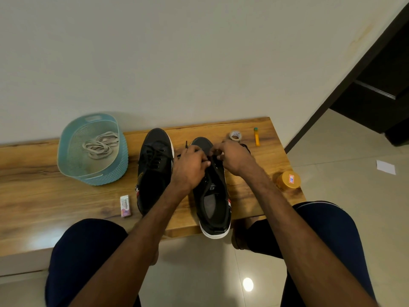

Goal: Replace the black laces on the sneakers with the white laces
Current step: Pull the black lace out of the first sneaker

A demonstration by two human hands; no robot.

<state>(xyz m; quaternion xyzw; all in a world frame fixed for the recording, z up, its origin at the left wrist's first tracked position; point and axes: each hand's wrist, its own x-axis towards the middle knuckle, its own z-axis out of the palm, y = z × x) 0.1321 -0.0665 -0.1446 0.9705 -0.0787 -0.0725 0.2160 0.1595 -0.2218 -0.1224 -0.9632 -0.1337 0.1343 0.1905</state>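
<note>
Left hand (190, 168) and right hand (235, 156) pinching black lace (186, 145) atop 1 sneaker (213, 202), white laces (99, 145) apart in basket (110, 173)

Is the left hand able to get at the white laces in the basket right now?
Probably, once free: the left hand pinches the black lace now. The basket is open-topped, white laces uncovered; only the left sneaker lies between.

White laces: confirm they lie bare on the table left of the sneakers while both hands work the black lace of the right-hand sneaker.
Not quite: the head view shows the white laces coiled inside the blue basket, not bare on the table. They are left of the sneakers, and the left hand and right hand work the black lace of the right-hand sneaker.
</note>
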